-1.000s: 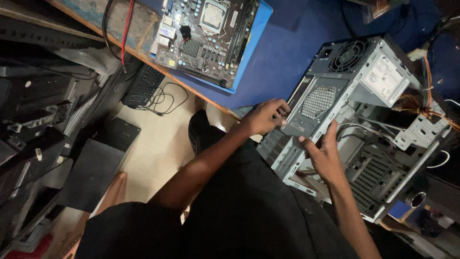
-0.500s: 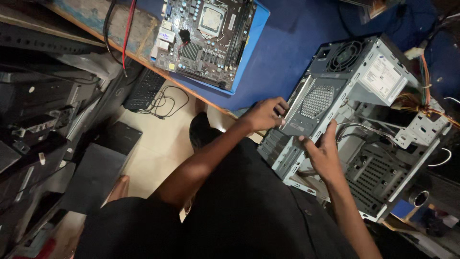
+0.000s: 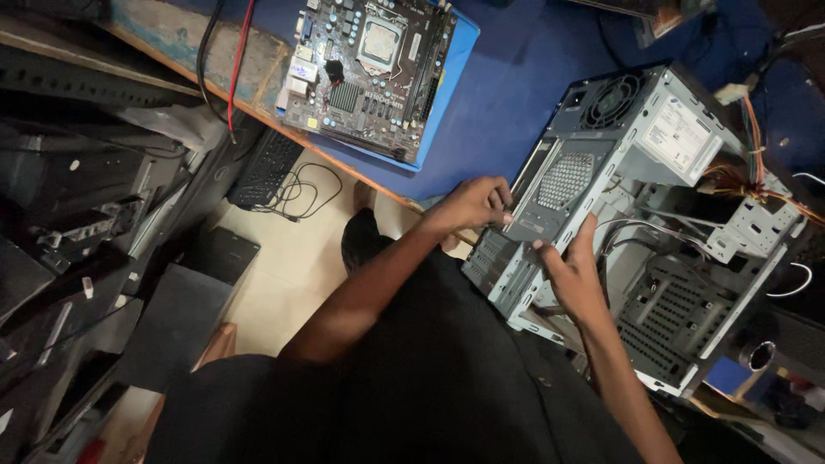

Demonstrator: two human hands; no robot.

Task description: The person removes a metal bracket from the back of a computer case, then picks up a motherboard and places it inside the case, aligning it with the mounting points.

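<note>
My left hand (image 3: 471,204) sits on the rear panel of the open grey computer case (image 3: 601,198), fingers curled over the panel edge near the perforated vent grille (image 3: 564,179), gripping the metal. My right hand (image 3: 571,273) is lower on the same rear side, fingers (image 3: 586,234) stretched up and fairly open, palm flat against the frame edge; can't tell if the thumb hooks anything. Case lies tilted on the blue mat (image 3: 507,94) at the desk's near edge, side cover off, interior facing right. Power supply (image 3: 679,133) with white label in the top corner, round fan grille (image 3: 610,99) beside it. Bundle of orange, yellow and red wires (image 3: 756,167) spills from the power supply towards the drive bay bracket (image 3: 752,228). Bare motherboard (image 3: 365,73) lies flat on the mat, well apart from the case, CPU socket (image 3: 380,41) visible. Black keyboard (image 3: 266,167) with looped cable on the floor below the desk edge. Dark stacked hardware (image 3: 77,223) at left. My black clothing fills the bottom.
</note>
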